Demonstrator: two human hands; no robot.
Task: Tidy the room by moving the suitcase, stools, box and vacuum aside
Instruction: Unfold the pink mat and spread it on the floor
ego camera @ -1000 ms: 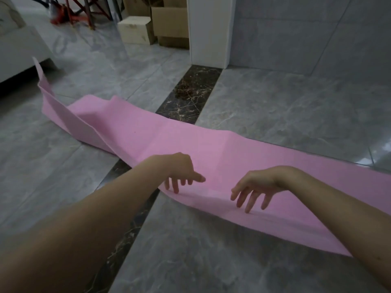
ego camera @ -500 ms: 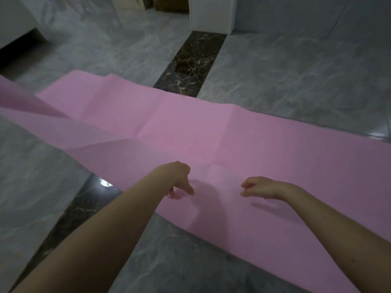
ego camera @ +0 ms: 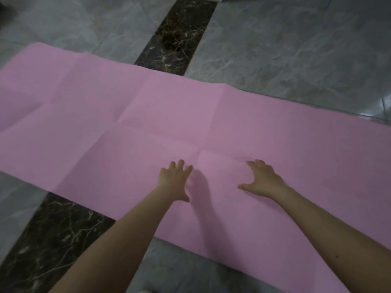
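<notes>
My left hand [ego camera: 174,179] and right hand [ego camera: 262,180] lie flat, fingers spread, on the pink mat [ego camera: 127,115] over the marble floor [ego camera: 285,49]. Best smoothed outward along the creases, I judge. Suitcase, stools, box, vacuum: out of view.

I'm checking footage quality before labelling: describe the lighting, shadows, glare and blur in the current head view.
Head view: dim, muted light overall; the left hand casts a soft dark shadow to its right on the pink mat; a faint glare patch shows on the grey floor tile at the right edge; fingertips of the right hand look slightly blurred; mat edges bow from wide-angle distortion.
</notes>
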